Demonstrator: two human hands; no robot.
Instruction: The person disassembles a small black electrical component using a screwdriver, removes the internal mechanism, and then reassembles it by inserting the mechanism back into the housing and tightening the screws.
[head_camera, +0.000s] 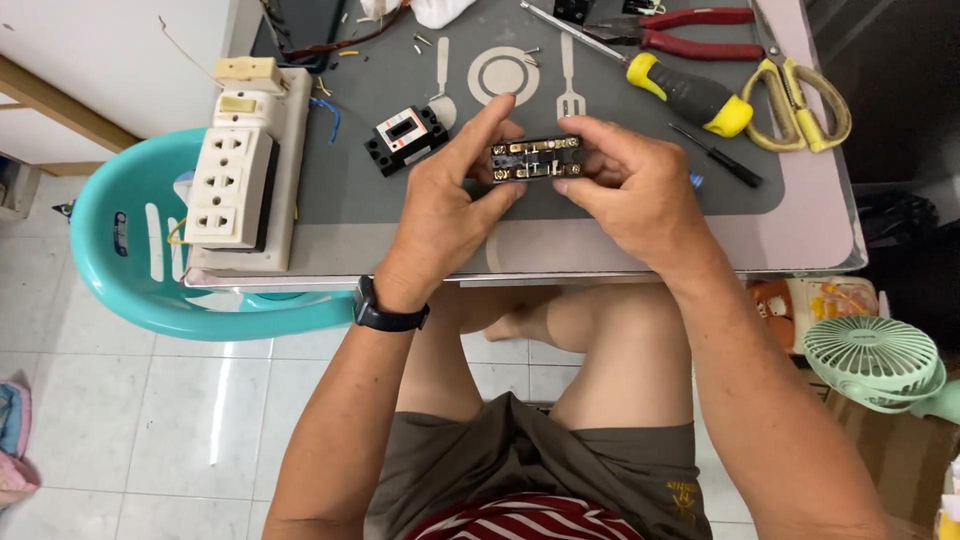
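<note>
Both hands are gripping a small black rectangular plastic terminal block with brass screw contacts (536, 160) just above the grey table mat (340, 190), contacts facing up. Left hand (447, 205): thumb and fingers pinching its left end, index finger extended over the top. Right hand (628, 185): fingers curled, clamping the right end. Judged step: inspecting or aligning the contacts. Next move likely calls for the yellow-and-black-handled screwdriver (690, 92), lying near beyond the right hand.
</note>
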